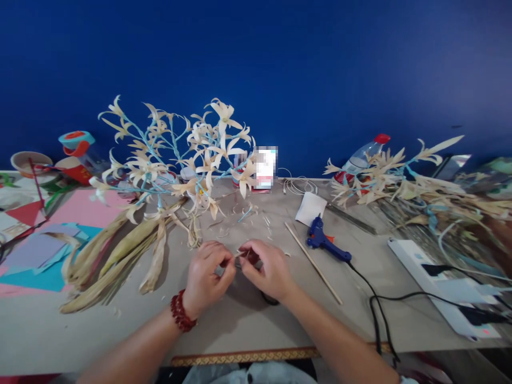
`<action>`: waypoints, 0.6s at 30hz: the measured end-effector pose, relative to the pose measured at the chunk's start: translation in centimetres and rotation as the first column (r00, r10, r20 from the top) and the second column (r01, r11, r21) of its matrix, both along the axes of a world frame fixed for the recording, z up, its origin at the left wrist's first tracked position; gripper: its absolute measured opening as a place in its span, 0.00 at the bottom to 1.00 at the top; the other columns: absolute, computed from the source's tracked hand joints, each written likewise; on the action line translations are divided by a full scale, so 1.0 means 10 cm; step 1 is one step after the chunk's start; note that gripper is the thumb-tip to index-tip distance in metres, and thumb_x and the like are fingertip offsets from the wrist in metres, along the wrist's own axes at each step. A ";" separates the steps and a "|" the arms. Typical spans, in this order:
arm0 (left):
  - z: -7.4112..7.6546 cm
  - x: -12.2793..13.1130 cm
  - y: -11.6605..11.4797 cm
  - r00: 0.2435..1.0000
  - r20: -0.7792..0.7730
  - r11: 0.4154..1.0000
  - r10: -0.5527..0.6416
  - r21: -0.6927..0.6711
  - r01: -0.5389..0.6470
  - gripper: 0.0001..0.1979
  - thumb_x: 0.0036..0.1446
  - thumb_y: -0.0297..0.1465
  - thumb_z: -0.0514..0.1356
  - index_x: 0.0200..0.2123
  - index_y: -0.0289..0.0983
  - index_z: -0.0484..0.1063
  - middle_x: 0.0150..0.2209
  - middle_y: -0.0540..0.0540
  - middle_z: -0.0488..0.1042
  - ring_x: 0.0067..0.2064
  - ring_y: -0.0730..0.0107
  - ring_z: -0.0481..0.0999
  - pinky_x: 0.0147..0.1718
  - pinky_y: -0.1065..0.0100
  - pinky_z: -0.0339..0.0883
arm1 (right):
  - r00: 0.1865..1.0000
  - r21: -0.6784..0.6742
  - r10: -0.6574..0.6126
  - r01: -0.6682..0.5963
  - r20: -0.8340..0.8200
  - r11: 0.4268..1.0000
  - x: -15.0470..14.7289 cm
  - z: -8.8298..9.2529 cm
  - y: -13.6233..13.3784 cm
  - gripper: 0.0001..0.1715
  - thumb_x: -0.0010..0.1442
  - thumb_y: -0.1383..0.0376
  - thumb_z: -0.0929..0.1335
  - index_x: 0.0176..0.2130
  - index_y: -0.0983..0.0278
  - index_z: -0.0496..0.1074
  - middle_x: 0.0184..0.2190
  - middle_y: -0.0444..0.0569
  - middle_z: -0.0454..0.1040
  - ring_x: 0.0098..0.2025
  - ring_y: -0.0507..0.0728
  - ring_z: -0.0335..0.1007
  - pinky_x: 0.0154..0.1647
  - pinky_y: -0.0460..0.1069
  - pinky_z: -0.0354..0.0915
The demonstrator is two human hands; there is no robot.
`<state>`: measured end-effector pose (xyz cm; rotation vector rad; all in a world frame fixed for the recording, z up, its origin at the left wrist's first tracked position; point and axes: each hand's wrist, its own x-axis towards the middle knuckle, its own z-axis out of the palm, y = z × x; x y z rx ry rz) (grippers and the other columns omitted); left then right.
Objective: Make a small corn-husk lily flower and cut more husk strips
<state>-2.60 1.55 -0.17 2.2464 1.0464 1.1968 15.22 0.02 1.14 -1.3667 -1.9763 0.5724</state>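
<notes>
Both hands meet above the middle of the table, fingertips almost touching. My left hand (210, 274), with a dark red bead bracelet (183, 311) at the wrist, pinches something small and thin. Opposite it, my right hand (267, 269) has thumb and fingers closed around a small pale piece (245, 254), mostly hidden by the fingers. Dried husks (132, 248) lie left of my left hand. A blue glue gun (326, 240) and a thin wooden stick (314, 264) rest to the right of my right hand.
Pale husk flowers on blue stems (160, 165) stand at the back left, near a lit phone (264, 169). More husk flowers (388, 176) lie at the back right, by a bottle (362, 157). A white power strip (430, 282) with black cables is at right, coloured paper (40, 261) at left.
</notes>
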 end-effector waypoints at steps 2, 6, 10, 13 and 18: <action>0.00 0.01 -0.01 1.000 -0.001 1.000 0.003 0.002 -0.003 0.06 0.54 0.23 0.57 0.27 0.38 0.67 0.25 0.48 0.69 0.33 0.65 0.71 0.42 0.59 0.65 | 1.000 0.001 0.013 -0.013 0.008 1.000 -0.04 -0.02 0.00 0.03 0.58 0.65 0.65 0.34 0.62 0.68 0.27 0.45 0.73 0.29 0.54 0.68 0.31 0.46 0.59; 0.00 0.02 -0.01 1.000 -0.006 1.000 0.003 -0.001 -0.003 0.06 0.54 0.23 0.57 0.26 0.38 0.67 0.25 0.48 0.69 0.32 0.65 0.70 0.41 0.60 0.65 | 0.999 0.023 -0.033 0.032 0.019 0.999 0.04 -0.09 0.04 0.06 0.58 0.66 0.64 0.29 0.62 0.67 0.24 0.44 0.71 0.27 0.53 0.66 0.30 0.46 0.57; 0.01 0.01 0.01 0.999 0.015 0.999 0.042 0.013 -0.042 0.06 0.55 0.23 0.56 0.27 0.38 0.67 0.26 0.47 0.71 0.34 0.64 0.72 0.41 0.60 0.65 | 0.985 0.034 -0.172 0.172 -0.017 0.984 0.18 -0.09 0.09 0.06 0.58 0.67 0.63 0.30 0.62 0.68 0.25 0.45 0.71 0.28 0.54 0.67 0.31 0.47 0.59; 0.01 0.01 0.01 1.000 0.014 1.000 0.018 -0.005 -0.018 0.06 0.55 0.23 0.56 0.27 0.38 0.67 0.26 0.47 0.71 0.34 0.64 0.72 0.40 0.61 0.65 | 0.994 0.000 -0.014 0.014 -0.107 1.000 0.17 -0.05 0.08 0.08 0.58 0.67 0.64 0.40 0.62 0.69 0.34 0.47 0.75 0.34 0.55 0.70 0.37 0.48 0.62; 0.02 0.03 -0.01 1.000 -0.014 0.999 -0.026 -0.018 0.026 0.06 0.56 0.24 0.56 0.27 0.38 0.66 0.26 0.48 0.70 0.33 0.64 0.71 0.38 0.61 0.65 | 0.990 -0.035 0.105 -0.108 -0.097 0.993 -0.01 -0.04 0.03 0.03 0.58 0.66 0.65 0.35 0.62 0.68 0.30 0.45 0.74 0.33 0.54 0.69 0.35 0.46 0.61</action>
